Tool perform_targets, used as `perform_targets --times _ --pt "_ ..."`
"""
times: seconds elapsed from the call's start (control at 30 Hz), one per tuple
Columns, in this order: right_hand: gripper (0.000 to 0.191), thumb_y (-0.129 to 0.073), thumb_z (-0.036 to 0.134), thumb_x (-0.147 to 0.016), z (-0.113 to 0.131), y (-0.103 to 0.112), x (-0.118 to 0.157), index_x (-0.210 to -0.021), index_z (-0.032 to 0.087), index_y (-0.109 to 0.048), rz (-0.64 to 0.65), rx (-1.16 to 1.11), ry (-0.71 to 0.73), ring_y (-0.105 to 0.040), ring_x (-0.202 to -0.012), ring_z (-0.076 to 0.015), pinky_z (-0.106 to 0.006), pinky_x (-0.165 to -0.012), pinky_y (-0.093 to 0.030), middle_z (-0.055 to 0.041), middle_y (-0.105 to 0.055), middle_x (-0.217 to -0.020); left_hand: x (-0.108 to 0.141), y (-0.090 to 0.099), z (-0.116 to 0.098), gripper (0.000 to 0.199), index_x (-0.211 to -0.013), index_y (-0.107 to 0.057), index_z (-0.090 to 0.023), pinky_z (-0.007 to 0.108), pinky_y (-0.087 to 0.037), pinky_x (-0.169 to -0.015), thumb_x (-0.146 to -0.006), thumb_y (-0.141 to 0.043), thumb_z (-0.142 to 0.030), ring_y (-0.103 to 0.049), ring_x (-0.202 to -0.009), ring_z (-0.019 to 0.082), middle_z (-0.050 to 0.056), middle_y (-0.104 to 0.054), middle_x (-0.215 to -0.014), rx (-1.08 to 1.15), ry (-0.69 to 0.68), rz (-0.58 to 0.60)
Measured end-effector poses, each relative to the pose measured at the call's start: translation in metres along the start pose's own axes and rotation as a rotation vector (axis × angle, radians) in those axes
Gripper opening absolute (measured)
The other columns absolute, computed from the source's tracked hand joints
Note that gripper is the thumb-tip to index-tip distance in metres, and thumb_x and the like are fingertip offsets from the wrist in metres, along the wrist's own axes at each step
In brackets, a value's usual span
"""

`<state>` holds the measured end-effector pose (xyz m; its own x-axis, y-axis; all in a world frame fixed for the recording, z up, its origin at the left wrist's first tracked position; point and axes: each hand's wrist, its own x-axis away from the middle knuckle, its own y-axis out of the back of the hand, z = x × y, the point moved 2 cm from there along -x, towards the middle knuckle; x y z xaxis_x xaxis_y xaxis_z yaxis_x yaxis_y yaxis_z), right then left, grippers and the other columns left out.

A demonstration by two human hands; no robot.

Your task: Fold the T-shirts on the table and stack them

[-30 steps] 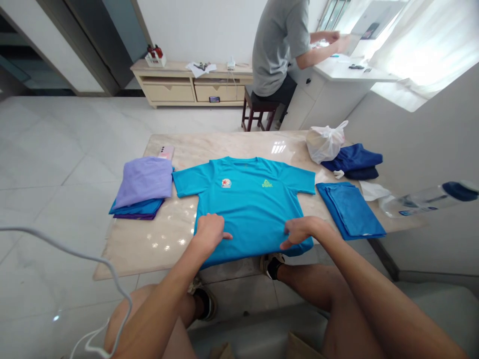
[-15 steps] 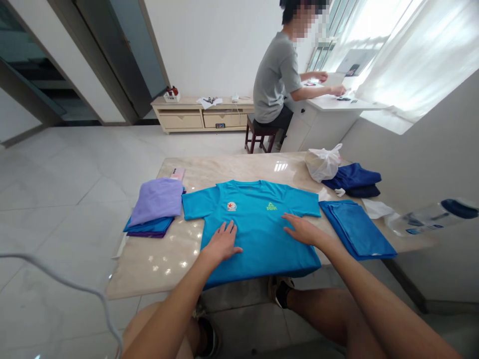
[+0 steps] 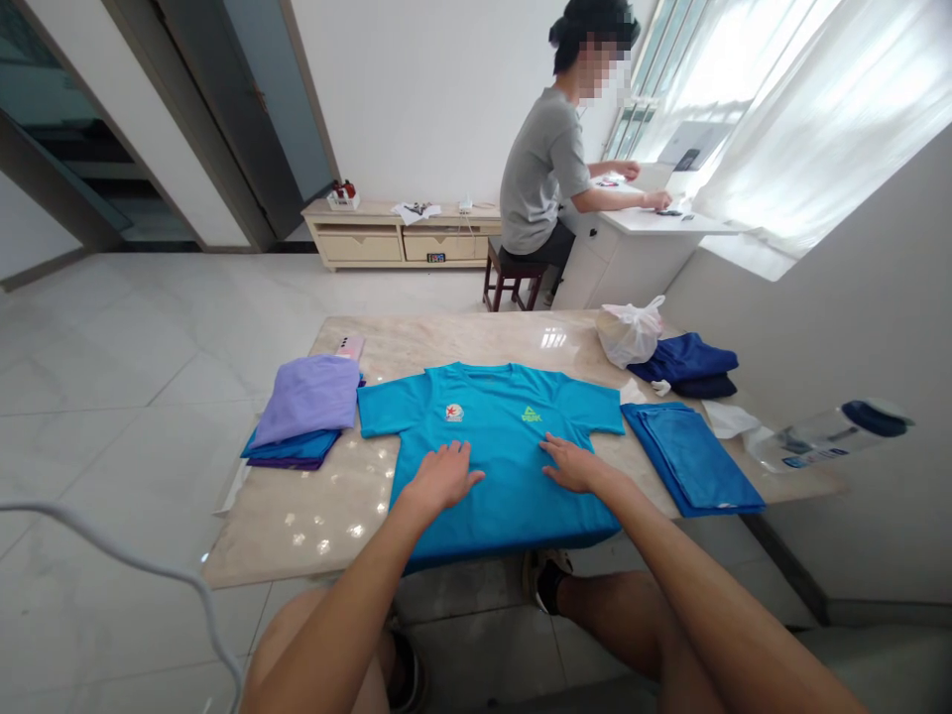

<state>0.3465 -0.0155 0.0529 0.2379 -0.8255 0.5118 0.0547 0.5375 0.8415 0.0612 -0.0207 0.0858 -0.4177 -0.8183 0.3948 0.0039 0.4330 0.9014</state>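
A blue T-shirt (image 3: 491, 506) lies spread front side up on the marble-look table (image 3: 297, 540), its collar pointing away from me and its hem hanging over the near edge. It bears a round red-and-white badge and a green logo on the chest. My left hand (image 3: 444, 476) rests open on the shirt below the badge, fingers stretched. My right hand (image 3: 576, 464) is open too, lying on the shirt just under the green logo. Neither hand grips the fabric.
Left stands a folded clothes stack, lavender on top (image 3: 308, 397), by a pink phone (image 3: 351, 346). Right lie a folded blue garment (image 3: 691, 456), a plastic bag (image 3: 631, 332), dark blue clothing (image 3: 688, 359) and a clear bottle (image 3: 825, 438). A person (image 3: 539, 169) sits at a white desk (image 3: 632, 218) beyond.
My right hand has slid slightly left across the shirt, nearer my left hand. My left hand has hardly moved on the shirt. The camera view has shifted a little.
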Motion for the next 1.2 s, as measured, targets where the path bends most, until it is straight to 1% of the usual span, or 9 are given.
perform_targets --times 0.1,0.2,0.33,0.47,0.57,0.63,0.83,1.07,1.2 --pt "0.07 -0.055 0.036 -0.106 0.006 0.004 -0.002 -0.171 0.012 -0.044 -0.032 0.04 -0.014 -0.034 -0.165 -0.0377 -0.054 -0.132 -0.036 -0.0207 -0.029 -0.179 -0.009 0.008 0.02 0.072 -0.171 -0.039 -0.009 0.049 -0.045 -0.123 -0.112 -0.044 -0.05 -0.048 -0.157 0.04 0.026 -0.044 -0.173 -0.051 0.092 -0.166" --pt "0.068 -0.052 0.037 -0.108 0.009 0.007 -0.006 -0.171 0.013 -0.044 -0.033 0.043 -0.024 -0.036 -0.165 -0.0378 -0.055 -0.13 -0.038 -0.0209 -0.028 -0.179 -0.018 0.008 0.052 0.074 -0.171 -0.037 -0.005 0.049 -0.037 -0.13 -0.113 -0.041 -0.051 -0.036 -0.165 0.039 0.028 -0.035 -0.177 -0.068 0.206 -0.242" --pt "0.069 -0.049 0.038 -0.11 0.006 0.008 -0.012 -0.171 0.007 -0.043 0.007 0.023 -0.022 -0.033 -0.166 -0.0349 -0.049 -0.133 -0.035 -0.0224 -0.027 -0.179 -0.026 -0.002 0.089 0.076 -0.17 -0.037 0.001 0.051 -0.034 -0.131 -0.113 -0.037 -0.05 -0.034 -0.165 0.041 0.032 -0.035 -0.175 -0.049 0.303 -0.247" --pt "0.068 -0.049 0.039 -0.11 0.001 0.007 -0.014 -0.17 0.007 -0.045 -0.001 -0.005 -0.01 -0.033 -0.166 -0.0334 -0.047 -0.135 -0.03 -0.0221 -0.03 -0.179 -0.034 -0.012 0.102 0.08 -0.169 -0.038 0.004 0.056 -0.037 -0.129 -0.112 -0.037 -0.053 -0.034 -0.164 0.045 0.035 -0.033 -0.174 -0.032 0.364 -0.23" --pt "0.07 -0.049 0.038 -0.109 0.0 0.006 -0.013 -0.169 0.003 -0.043 -0.007 -0.017 -0.003 -0.031 -0.167 -0.034 -0.046 -0.136 -0.028 -0.0239 -0.029 -0.178 -0.038 -0.015 0.097 0.084 -0.168 -0.037 0.008 0.063 -0.037 -0.127 -0.111 -0.039 -0.055 -0.035 -0.162 0.05 0.038 -0.034 -0.172 -0.067 0.541 -0.226" --pt "0.07 -0.049 0.038 -0.109 0.001 0.004 -0.013 -0.17 0.003 -0.043 -0.009 -0.019 0.0 -0.03 -0.167 -0.0344 -0.047 -0.136 -0.027 -0.0233 -0.029 -0.178 -0.04 -0.017 0.084 0.085 -0.167 -0.035 0.01 0.065 -0.035 -0.127 -0.111 -0.041 -0.053 -0.034 -0.162 0.051 0.039 -0.034 -0.172 -0.088 0.573 -0.236" --pt "0.069 -0.05 0.038 -0.109 -0.003 -0.001 -0.017 -0.17 0.006 -0.044 -0.028 -0.026 0.005 -0.031 -0.167 -0.0351 -0.047 -0.135 -0.028 -0.0221 -0.029 -0.179 -0.045 -0.037 0.021 0.084 -0.175 -0.029 -0.008 0.055 -0.031 -0.134 -0.108 -0.053 -0.053 -0.022 -0.169 0.043 0.024 -0.023 -0.182 -0.049 0.128 -0.233" --pt "0.075 -0.053 0.038 -0.108 0.001 -0.001 -0.017 -0.174 0.007 -0.036 -0.036 -0.022 -0.008 -0.029 -0.167 -0.0367 -0.046 -0.134 -0.03 -0.0197 -0.008 -0.184 -0.048 -0.036 0.013 0.085 -0.174 -0.03 -0.005 0.059 -0.028 -0.134 -0.111 -0.046 -0.058 -0.018 -0.169 0.049 0.029 -0.018 -0.182 -0.046 0.11 -0.156" --pt "0.068 -0.052 0.036 -0.109 0.013 0.009 -0.016 -0.171 0.009 -0.043 -0.014 0.032 -0.021 -0.037 -0.164 -0.0367 -0.046 -0.132 -0.033 -0.0203 -0.032 -0.179 -0.044 -0.032 0.01 0.085 -0.175 -0.029 -0.005 0.059 -0.03 -0.133 -0.111 -0.046 -0.058 -0.02 -0.168 0.049 0.028 -0.019 -0.182 -0.059 0.132 -0.127"
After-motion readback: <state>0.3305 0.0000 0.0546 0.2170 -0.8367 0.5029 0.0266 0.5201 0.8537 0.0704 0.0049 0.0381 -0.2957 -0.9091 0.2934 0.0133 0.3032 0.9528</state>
